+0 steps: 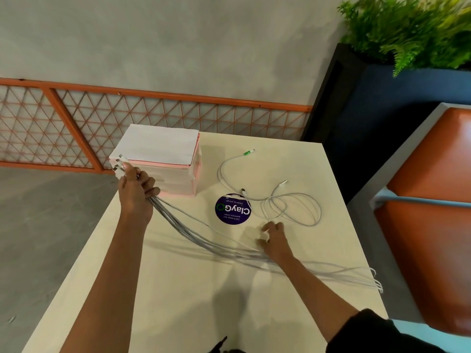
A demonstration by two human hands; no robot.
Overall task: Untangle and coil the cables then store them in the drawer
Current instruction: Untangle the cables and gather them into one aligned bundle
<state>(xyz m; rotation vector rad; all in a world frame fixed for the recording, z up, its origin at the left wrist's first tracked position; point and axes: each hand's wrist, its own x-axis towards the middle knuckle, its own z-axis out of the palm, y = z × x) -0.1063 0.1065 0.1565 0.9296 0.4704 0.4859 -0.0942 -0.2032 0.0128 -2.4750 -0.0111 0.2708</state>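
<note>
At the left, a bundle of grey cables (193, 235) is gripped in the left hand (136, 189), the fingers being curled tightly round it. The plug ends are seen sticking out just above the fist, in front of the near left corner of the pink and white drawer unit (163, 161), which is set at the far left of the table (178, 289). From under the fist the bundle is stretched down and to the right across the tabletop.

A round purple sticker (233, 208) is found near the table's middle. Just right of it, a loose white cable (293, 207) is laid in slack loops, its green-tagged plug (248, 152) lying farther back.

The right hand (275, 240) is held over the bundle with fingers spread and relaxed, nothing being grasped; its fingertips (266, 226) are placed just beside the nearest loop of the loose cable. The bundle is passed beneath the palm and is carried on to the table's right edge.
</note>
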